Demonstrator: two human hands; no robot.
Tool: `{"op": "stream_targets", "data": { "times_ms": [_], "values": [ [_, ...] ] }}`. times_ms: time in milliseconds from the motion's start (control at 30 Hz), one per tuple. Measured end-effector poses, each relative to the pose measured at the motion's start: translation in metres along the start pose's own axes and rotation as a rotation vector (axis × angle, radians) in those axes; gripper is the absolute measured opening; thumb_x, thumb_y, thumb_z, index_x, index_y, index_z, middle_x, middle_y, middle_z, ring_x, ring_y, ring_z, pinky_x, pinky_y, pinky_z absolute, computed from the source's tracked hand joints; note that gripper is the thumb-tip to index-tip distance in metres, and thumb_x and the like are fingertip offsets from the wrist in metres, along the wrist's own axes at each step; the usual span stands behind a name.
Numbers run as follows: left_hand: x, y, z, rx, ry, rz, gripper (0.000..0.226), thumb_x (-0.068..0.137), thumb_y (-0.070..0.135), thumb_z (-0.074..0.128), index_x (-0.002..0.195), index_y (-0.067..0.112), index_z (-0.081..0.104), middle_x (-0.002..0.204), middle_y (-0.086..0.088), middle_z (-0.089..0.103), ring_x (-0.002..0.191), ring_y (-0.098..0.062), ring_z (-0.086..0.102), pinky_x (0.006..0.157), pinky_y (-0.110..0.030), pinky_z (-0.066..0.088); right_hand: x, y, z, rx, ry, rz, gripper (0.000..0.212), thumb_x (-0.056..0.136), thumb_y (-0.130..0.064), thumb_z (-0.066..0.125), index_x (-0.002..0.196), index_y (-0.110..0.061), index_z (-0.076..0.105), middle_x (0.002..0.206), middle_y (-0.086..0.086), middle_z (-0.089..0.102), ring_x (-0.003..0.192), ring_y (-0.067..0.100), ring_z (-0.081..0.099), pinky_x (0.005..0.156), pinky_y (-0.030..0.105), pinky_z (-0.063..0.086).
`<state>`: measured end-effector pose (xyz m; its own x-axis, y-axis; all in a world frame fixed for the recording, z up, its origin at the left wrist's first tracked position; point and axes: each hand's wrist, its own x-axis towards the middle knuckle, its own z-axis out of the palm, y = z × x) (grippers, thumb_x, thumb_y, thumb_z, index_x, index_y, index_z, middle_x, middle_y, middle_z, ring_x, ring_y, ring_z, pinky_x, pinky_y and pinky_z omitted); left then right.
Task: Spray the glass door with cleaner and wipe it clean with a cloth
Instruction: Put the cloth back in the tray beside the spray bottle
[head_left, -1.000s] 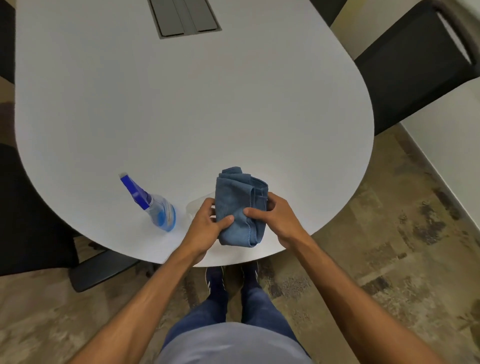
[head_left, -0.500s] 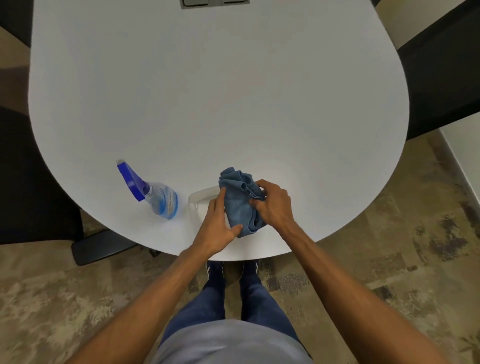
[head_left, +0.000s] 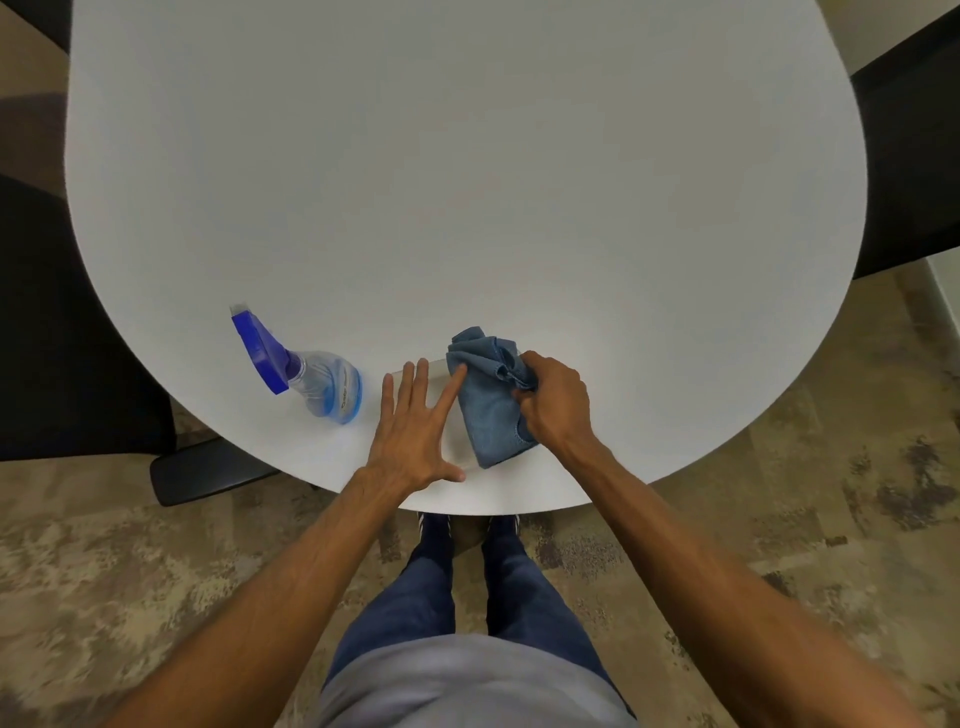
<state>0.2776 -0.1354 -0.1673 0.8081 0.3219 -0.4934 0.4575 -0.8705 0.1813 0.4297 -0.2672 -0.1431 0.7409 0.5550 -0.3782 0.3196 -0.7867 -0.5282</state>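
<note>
A folded blue cloth lies near the front edge of the white table, over a pale flat object whose shape I cannot make out. My right hand is closed on the cloth's right side, bunching it. My left hand is flat and spread just left of the cloth, its forefinger tip touching the cloth's edge. A clear spray bottle with a blue trigger head and blue liquid stands on the table, left of my left hand. No glass door is in view.
Black chairs flank the table on the left and at the right. A chair armrest juts out below the table's front left edge. My legs and shoes stand on mottled carpet.
My left hand has let go of the cloth and now lies flat and spread beside it. My right hand has bunched the cloth's right side. The view has shifted closer to the table.
</note>
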Motion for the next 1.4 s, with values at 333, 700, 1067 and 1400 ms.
{"op": "stream_targets", "data": {
  "times_ms": [333,700,1067,1400],
  "values": [
    [0.002,0.000,-0.003,0.103,-0.043,0.018,0.134,0.070,0.080,0.070,0.158,0.035,-0.021,0.167,-0.024,-0.023,0.155,-0.042,-0.021,0.126,-0.059,-0.011,-0.002,-0.009,0.023,-0.208,0.083,-0.050,0.019,0.104,-0.021,0.054,0.121,-0.011,0.053,0.124,0.012,0.052,0.112,0.028,0.052,0.081,0.036,0.051],
    [0.005,-0.002,-0.003,0.157,-0.090,0.021,0.127,0.070,0.086,0.063,0.160,0.038,-0.014,0.165,-0.021,-0.029,0.153,-0.041,-0.026,0.124,-0.060,-0.014,-0.018,-0.005,0.034,-0.438,0.127,-0.198,0.068,0.073,-0.010,0.087,0.133,-0.005,0.055,0.127,0.023,0.060,0.105,0.039,0.062,0.078,0.046,0.055],
    [0.006,-0.007,-0.003,0.158,-0.100,0.030,0.128,0.070,0.086,0.063,0.159,0.037,-0.016,0.165,-0.023,-0.029,0.154,-0.042,-0.025,0.124,-0.062,-0.011,-0.004,0.022,0.050,-0.686,-0.226,-0.498,0.062,0.109,-0.020,0.044,0.163,-0.007,0.016,0.171,0.018,0.007,0.159,0.037,0.003,0.129,0.047,0.006],
    [0.011,-0.012,-0.003,0.137,-0.061,0.015,0.137,0.069,0.077,0.073,0.161,0.030,-0.017,0.165,-0.021,-0.030,0.154,-0.041,-0.025,0.121,-0.061,-0.016,0.007,0.014,0.051,-0.724,-0.253,-0.484,0.073,0.098,-0.021,0.070,0.159,-0.009,0.031,0.169,0.018,0.022,0.157,0.038,0.018,0.127,0.048,0.022]
  ]
}}
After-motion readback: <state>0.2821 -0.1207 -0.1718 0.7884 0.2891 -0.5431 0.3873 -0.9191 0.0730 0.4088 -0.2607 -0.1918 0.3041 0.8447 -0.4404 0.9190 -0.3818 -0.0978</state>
